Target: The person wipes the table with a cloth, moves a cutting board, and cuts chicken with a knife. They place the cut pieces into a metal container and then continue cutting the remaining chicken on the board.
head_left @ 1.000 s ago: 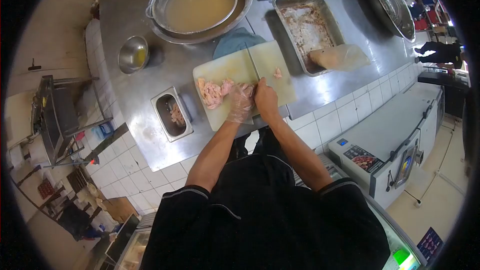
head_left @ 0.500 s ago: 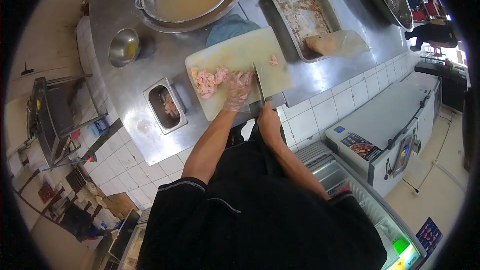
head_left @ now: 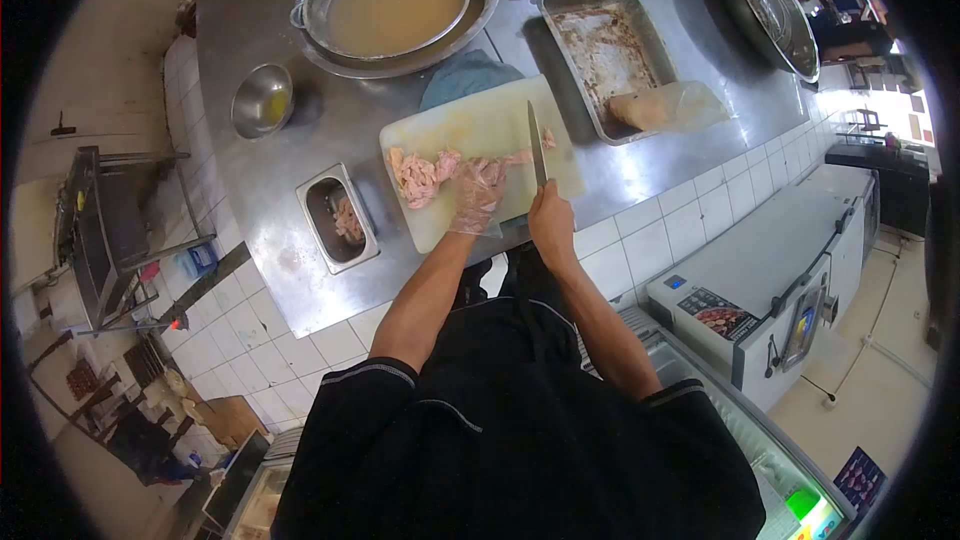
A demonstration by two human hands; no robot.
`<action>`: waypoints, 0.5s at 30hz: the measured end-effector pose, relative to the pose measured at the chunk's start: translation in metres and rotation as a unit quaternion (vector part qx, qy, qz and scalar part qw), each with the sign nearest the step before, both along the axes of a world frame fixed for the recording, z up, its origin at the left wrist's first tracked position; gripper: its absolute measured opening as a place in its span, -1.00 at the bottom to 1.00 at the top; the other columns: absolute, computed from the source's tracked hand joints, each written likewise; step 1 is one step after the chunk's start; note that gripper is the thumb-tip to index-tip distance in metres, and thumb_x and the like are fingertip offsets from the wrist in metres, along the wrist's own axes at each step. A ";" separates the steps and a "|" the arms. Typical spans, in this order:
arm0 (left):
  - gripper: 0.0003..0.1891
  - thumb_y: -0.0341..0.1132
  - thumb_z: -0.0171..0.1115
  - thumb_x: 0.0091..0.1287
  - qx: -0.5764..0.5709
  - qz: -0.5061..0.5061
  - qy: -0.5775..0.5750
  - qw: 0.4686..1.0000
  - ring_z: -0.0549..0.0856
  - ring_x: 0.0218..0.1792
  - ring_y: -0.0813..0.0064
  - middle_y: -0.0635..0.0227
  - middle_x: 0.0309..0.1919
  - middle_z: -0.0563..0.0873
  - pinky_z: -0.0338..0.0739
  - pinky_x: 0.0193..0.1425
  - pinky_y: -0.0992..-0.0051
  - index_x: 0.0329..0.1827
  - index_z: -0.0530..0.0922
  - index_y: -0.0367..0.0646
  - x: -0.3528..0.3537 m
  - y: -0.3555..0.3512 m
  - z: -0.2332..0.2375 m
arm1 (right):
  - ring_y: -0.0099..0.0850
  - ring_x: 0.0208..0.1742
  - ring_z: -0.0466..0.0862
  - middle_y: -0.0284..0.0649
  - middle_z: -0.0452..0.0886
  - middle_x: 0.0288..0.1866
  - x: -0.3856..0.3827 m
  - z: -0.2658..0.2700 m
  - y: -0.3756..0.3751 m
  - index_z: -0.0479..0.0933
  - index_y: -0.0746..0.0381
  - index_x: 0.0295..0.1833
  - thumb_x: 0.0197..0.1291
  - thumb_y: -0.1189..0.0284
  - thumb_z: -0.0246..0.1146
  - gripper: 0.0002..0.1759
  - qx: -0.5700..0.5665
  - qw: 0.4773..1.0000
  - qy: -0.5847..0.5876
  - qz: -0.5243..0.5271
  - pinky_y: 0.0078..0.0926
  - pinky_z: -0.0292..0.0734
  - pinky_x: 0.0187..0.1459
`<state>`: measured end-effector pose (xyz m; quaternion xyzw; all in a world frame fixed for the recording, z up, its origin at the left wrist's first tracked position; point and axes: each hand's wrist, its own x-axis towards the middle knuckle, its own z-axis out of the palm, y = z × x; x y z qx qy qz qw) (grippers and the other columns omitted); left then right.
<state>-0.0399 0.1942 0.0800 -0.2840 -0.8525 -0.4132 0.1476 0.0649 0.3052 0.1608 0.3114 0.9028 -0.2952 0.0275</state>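
My left hand (head_left: 480, 195), in a clear plastic glove, is closed over a piece of raw meat (head_left: 519, 156) on the white cutting board (head_left: 470, 118). A strip of that meat sticks out past the fingers toward the blade. My bare right hand (head_left: 551, 227) grips a knife (head_left: 537, 145) by its handle, its long blade pointing to the board's far edge. Beside the blade, on its right, lies a small meat scrap (head_left: 548, 138). A pile of pale pink raw meat (head_left: 414, 180) rests on the board left of my gloved hand.
Left of the board stands a steel container (head_left: 312, 208) with meat pieces inside. A steel bowl (head_left: 262, 100), a large pot of cloudy liquid (head_left: 395, 0) and a blue cloth (head_left: 465, 78) lie beyond. A stained tray (head_left: 610, 50) at right holds a filled plastic bag (head_left: 668, 106).
The knife has moved farther over the board and to the right, along with my right hand. A meat strip now shows between my left hand and the blade. The view has shifted slightly.
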 end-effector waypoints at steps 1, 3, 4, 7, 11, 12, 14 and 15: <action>-0.88 -0.34 0.40 0.26 0.004 0.001 -0.029 1.000 0.74 -0.20 0.09 0.25 -0.23 0.80 0.60 -0.13 0.11 -0.18 0.78 -0.07 0.000 0.001 -0.002 | 0.30 -0.29 0.71 0.27 0.67 -0.40 -0.010 -0.002 0.001 0.41 0.38 0.00 0.39 0.47 0.13 -0.80 0.004 1.000 0.002 0.006 0.23 0.57 -0.25; -0.89 -0.33 0.40 0.27 -0.010 -0.020 -0.004 1.000 0.74 -0.18 0.10 0.25 -0.24 0.79 0.59 -0.11 0.11 -0.19 0.78 -0.08 -0.001 -0.001 -0.002 | 0.30 -0.29 0.71 0.27 0.67 -0.40 -0.028 -0.005 0.001 0.40 0.39 0.00 0.39 0.47 0.13 -0.80 0.009 1.000 0.013 0.025 0.22 0.58 -0.25; -0.89 -0.33 0.39 0.27 -0.017 -0.030 0.008 0.999 0.74 -0.17 0.11 0.24 -0.25 0.79 0.59 -0.10 0.11 -0.19 0.78 -0.08 0.000 -0.003 -0.002 | 0.30 -0.29 0.71 0.27 0.68 -0.39 -0.035 -0.009 0.000 0.40 0.39 0.00 0.40 0.46 0.12 -0.79 0.010 0.999 0.022 0.038 0.22 0.59 -0.25; -0.81 -0.35 0.38 0.31 -0.072 -0.053 -0.079 0.993 0.71 -0.07 -0.01 0.14 -0.07 0.75 0.58 0.01 0.06 -0.04 0.72 -0.09 0.002 -0.010 0.003 | 0.30 -0.28 0.71 0.27 0.68 -0.37 -0.055 -0.019 -0.003 0.40 0.40 0.00 0.41 0.45 0.10 -0.79 0.011 0.998 0.029 0.059 0.22 0.59 -0.25; -0.87 -0.36 0.35 0.31 0.013 -0.047 -0.096 0.994 0.69 -0.15 -0.02 0.14 -0.18 0.74 0.56 -0.03 0.04 -0.11 0.72 -0.11 -0.001 -0.002 0.010 | 0.29 -0.29 0.72 0.26 0.69 -0.36 -0.060 -0.034 -0.008 0.41 0.41 0.03 0.41 0.47 0.09 -0.77 0.028 0.998 0.018 0.059 0.21 0.61 -0.24; -0.87 -0.35 0.34 0.31 0.012 -0.045 -0.087 0.995 0.69 -0.16 -0.02 0.15 -0.19 0.74 0.56 -0.04 0.04 -0.12 0.72 -0.11 -0.003 -0.001 0.011 | 0.29 -0.28 0.72 0.27 0.69 -0.35 -0.061 -0.033 -0.008 0.40 0.41 0.05 0.41 0.47 0.09 -0.77 0.033 0.998 0.015 0.058 0.21 0.61 -0.23; -0.87 -0.33 0.34 0.31 -0.019 -0.043 -0.078 0.996 0.69 -0.17 0.00 0.17 -0.21 0.74 0.54 -0.06 0.02 -0.13 0.73 -0.09 0.000 -0.005 0.011 | 0.28 -0.26 0.73 0.28 0.70 -0.32 -0.053 -0.030 -0.013 0.39 0.41 0.09 0.40 0.48 0.08 -0.75 0.039 0.998 0.006 0.049 0.20 0.61 -0.21; -0.87 -0.31 0.34 0.32 -0.046 -0.039 -0.073 0.995 0.69 -0.17 0.01 0.17 -0.21 0.73 0.53 -0.08 0.02 -0.13 0.73 -0.09 -0.001 -0.004 0.010 | 0.28 -0.25 0.73 0.29 0.69 -0.31 -0.050 -0.030 -0.014 0.39 0.41 0.11 0.40 0.48 0.08 -0.73 0.031 0.998 0.001 0.048 0.20 0.62 -0.21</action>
